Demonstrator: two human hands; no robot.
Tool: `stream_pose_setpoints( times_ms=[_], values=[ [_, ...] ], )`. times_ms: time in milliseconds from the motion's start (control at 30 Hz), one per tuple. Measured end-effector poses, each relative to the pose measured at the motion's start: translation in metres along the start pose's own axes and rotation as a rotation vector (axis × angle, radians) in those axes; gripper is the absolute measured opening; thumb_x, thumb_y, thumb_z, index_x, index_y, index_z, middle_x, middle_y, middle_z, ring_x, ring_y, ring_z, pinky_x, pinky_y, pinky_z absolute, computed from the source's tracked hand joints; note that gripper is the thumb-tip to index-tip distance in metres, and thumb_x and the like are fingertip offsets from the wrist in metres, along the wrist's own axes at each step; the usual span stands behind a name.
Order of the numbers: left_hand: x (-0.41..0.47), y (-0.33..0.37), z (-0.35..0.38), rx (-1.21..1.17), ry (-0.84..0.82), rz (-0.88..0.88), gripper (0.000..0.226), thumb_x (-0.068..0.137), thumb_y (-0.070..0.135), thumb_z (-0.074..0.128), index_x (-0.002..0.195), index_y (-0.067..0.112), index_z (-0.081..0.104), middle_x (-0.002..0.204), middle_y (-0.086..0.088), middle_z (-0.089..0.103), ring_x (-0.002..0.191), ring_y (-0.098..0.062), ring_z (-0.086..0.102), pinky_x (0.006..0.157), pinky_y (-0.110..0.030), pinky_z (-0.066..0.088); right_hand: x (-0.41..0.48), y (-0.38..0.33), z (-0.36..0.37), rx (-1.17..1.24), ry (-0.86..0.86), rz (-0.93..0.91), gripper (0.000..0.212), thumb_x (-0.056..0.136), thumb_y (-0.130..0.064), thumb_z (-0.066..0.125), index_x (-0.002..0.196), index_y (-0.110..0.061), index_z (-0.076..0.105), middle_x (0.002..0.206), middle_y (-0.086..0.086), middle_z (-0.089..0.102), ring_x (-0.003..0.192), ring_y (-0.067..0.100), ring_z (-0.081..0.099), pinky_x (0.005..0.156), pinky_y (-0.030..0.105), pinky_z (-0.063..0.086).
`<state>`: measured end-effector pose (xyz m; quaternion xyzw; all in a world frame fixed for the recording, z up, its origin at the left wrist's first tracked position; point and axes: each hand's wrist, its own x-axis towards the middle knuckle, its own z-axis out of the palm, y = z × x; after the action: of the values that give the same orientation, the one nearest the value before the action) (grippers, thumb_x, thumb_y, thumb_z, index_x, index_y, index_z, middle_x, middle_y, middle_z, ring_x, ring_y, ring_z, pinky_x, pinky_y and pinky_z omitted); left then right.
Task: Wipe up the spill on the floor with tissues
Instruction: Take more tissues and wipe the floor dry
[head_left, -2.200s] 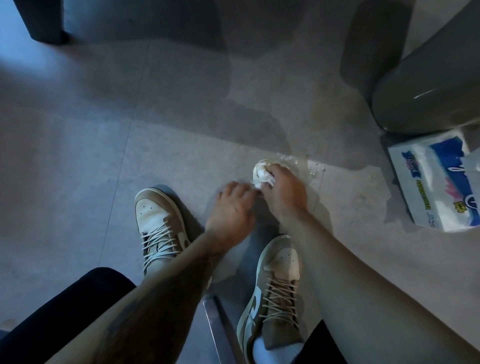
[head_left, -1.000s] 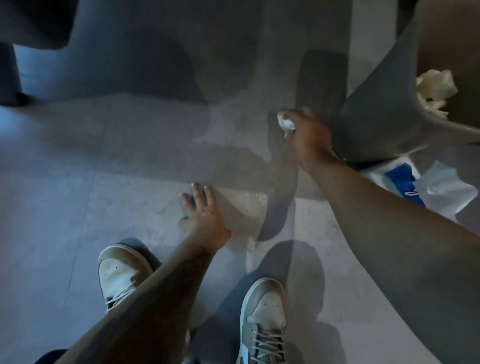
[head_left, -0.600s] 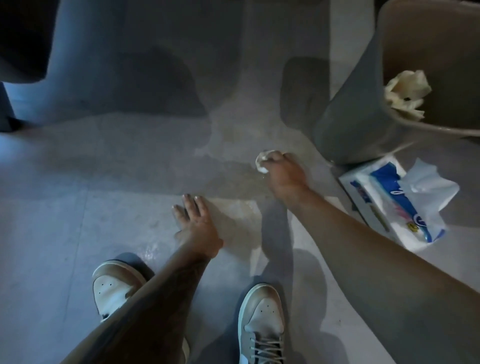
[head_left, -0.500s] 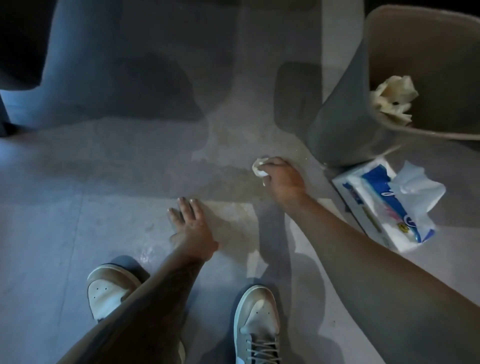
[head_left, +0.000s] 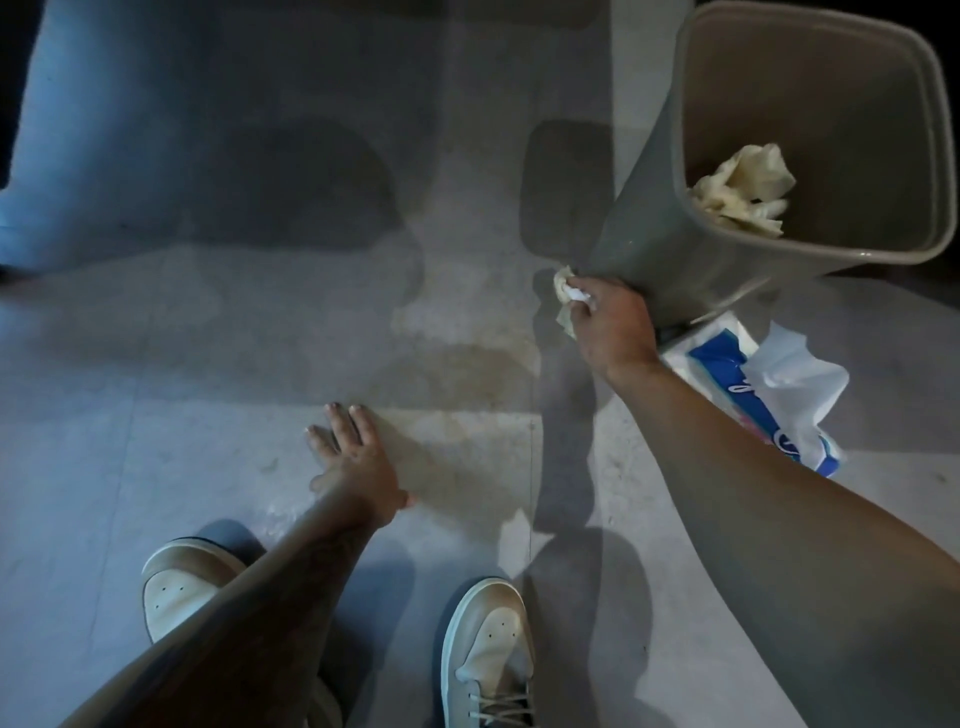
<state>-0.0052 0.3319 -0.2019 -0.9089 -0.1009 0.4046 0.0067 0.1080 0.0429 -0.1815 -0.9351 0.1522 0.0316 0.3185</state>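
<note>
My right hand (head_left: 613, 327) grips a crumpled, wet tissue (head_left: 565, 285) and presses it on the grey tiled floor beside the foot of a grey bin (head_left: 639, 249). My left hand (head_left: 353, 457) rests flat on the floor with its fingers spread, nearer to me and to the left. A faint damp patch (head_left: 457, 374) darkens the tiles between the two hands. A few small drops (head_left: 275, 512) glint left of my left wrist.
The bin holds used, crumpled tissues (head_left: 743, 192). A blue and white tissue pack (head_left: 727, 379) lies on the floor right of my right hand, one sheet sticking out. My two beige shoes (head_left: 488, 654) stand at the bottom. Dark furniture edges the far left.
My right hand slid the tissue from the floor near my shoes out towards the bin's foot. My left hand let go of the tissue and went flat on the floor.
</note>
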Motion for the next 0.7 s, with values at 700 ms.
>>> stream_pose_setpoints(
  times_ms=[700],
  values=[
    [-0.002, -0.005, 0.002, -0.051, 0.004, 0.048, 0.139, 0.072, 0.057, 0.078, 0.151, 0.007, -0.024, 0.16, -0.017, -0.028, 0.146, -0.05, -0.015, 0.111, -0.057, 0.033, -0.055, -0.016, 0.055, -0.385, -0.496, -0.294, 0.044, 0.092, -0.012, 0.051, 0.135, -0.02, 0.057, 0.149, 0.003, 0.042, 0.135, 0.027, 0.035, 0.106, 0.032, 0.035]
  ],
)
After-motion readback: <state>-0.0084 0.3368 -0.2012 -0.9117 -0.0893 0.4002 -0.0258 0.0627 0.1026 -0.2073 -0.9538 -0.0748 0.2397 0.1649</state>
